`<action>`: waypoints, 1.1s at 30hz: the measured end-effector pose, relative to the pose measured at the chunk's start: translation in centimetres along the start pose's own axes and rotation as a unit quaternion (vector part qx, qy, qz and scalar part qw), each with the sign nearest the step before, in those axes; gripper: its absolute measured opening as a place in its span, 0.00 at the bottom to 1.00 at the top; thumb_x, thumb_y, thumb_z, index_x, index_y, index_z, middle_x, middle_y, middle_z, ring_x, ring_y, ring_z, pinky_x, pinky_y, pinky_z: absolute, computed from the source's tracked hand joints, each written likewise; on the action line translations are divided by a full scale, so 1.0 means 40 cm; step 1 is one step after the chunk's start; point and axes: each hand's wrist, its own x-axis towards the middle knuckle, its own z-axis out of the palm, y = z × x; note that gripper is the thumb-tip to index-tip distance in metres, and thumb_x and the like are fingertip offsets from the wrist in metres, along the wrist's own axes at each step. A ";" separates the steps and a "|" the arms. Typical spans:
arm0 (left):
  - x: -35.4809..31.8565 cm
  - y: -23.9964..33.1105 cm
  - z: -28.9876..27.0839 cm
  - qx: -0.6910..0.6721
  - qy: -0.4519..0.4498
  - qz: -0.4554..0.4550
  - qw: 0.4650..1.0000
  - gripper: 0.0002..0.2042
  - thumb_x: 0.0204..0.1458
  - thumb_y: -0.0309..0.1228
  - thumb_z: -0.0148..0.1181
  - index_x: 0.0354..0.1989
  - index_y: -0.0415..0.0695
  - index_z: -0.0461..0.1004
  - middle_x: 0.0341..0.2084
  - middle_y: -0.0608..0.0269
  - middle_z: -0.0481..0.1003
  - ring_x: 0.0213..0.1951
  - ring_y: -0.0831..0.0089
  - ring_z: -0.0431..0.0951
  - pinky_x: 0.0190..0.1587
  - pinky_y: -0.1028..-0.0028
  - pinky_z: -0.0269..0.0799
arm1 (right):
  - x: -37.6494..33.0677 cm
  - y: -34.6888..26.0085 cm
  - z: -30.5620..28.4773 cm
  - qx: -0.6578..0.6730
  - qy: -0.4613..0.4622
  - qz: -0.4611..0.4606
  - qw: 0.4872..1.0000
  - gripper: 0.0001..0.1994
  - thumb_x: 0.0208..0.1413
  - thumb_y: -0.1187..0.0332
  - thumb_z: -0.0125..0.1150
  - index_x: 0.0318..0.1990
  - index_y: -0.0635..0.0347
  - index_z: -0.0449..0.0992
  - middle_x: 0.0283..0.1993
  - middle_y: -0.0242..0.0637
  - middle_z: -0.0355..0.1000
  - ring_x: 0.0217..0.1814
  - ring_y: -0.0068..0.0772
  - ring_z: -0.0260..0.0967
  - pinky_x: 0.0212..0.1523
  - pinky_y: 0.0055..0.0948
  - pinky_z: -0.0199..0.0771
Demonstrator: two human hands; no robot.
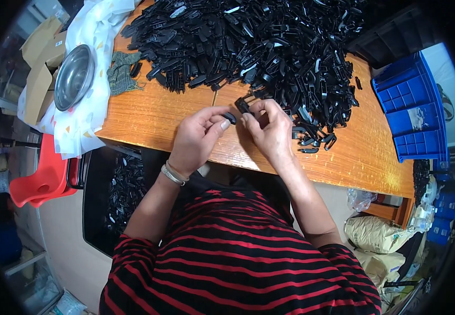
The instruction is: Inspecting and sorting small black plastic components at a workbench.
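My left hand (199, 137) pinches a small dark plastic piece (229, 117) between thumb and forefinger, just above the table's near edge. Close beside it, my right hand (270, 128) grips a black plastic part (244, 105) with prongs or a frame at its far end. A narrow gap separates the two pieces. Past my hands spreads a big heap of black plastic parts (211, 47), long and narrow, some with shiny faces. A few loose ones (309, 150) lie to the right of my right wrist.
The wooden table (151, 113) carries a grey-green cloth (124, 73) at left. A metal bowl (75, 77) sits on white patterned sheeting. Blue crates (411, 107) stand at the right edge. Below left are a red chair (46, 176) and a dark bin of parts (125, 189); sacks (372, 234) lie lower right.
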 end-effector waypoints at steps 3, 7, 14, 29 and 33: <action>0.003 -0.004 0.017 -0.092 0.005 -0.020 0.996 0.14 0.59 0.26 0.57 0.52 0.34 0.72 0.33 0.69 0.76 0.33 0.86 0.74 0.35 0.84 0.69 | -0.014 -0.026 0.010 0.089 -0.021 -0.039 0.995 0.08 0.49 0.77 0.68 0.34 0.63 0.74 0.29 0.33 0.71 0.27 0.20 0.70 0.26 0.21 0.70; 0.020 -0.009 -0.003 -0.118 0.008 -0.041 0.992 0.14 0.62 0.29 0.55 0.53 0.35 0.72 0.34 0.67 0.76 0.32 0.85 0.74 0.35 0.84 0.70 | 0.002 -0.051 0.018 0.160 -0.041 -0.042 0.985 0.08 0.49 0.77 0.67 0.36 0.64 0.75 0.31 0.33 0.71 0.28 0.21 0.72 0.27 0.20 0.71; 0.011 -0.020 -0.097 -0.149 0.110 -0.024 0.982 0.13 0.63 0.29 0.53 0.52 0.36 0.73 0.36 0.64 0.78 0.35 0.83 0.77 0.37 0.84 0.71 | 0.021 -0.029 0.023 -0.032 -0.073 -0.109 0.991 0.10 0.50 0.69 0.68 0.39 0.61 0.78 0.35 0.40 0.73 0.30 0.41 0.75 0.32 0.34 0.75; -0.008 -0.032 -0.042 -0.142 0.050 -0.029 0.988 0.14 0.60 0.24 0.55 0.53 0.33 0.71 0.38 0.63 0.78 0.35 0.82 0.77 0.40 0.83 0.74 | 0.005 -0.073 0.019 0.109 -0.080 0.008 0.991 0.09 0.55 0.76 0.63 0.42 0.65 0.73 0.31 0.37 0.74 0.29 0.24 0.72 0.30 0.23 0.72; -0.002 -0.024 -0.028 -0.149 0.045 -0.012 0.988 0.14 0.59 0.24 0.56 0.53 0.33 0.72 0.38 0.64 0.78 0.35 0.83 0.77 0.39 0.83 0.74 | -0.010 -0.092 0.018 0.147 -0.039 -0.013 0.988 0.13 0.53 0.78 0.64 0.46 0.64 0.74 0.35 0.36 0.74 0.28 0.21 0.72 0.29 0.21 0.71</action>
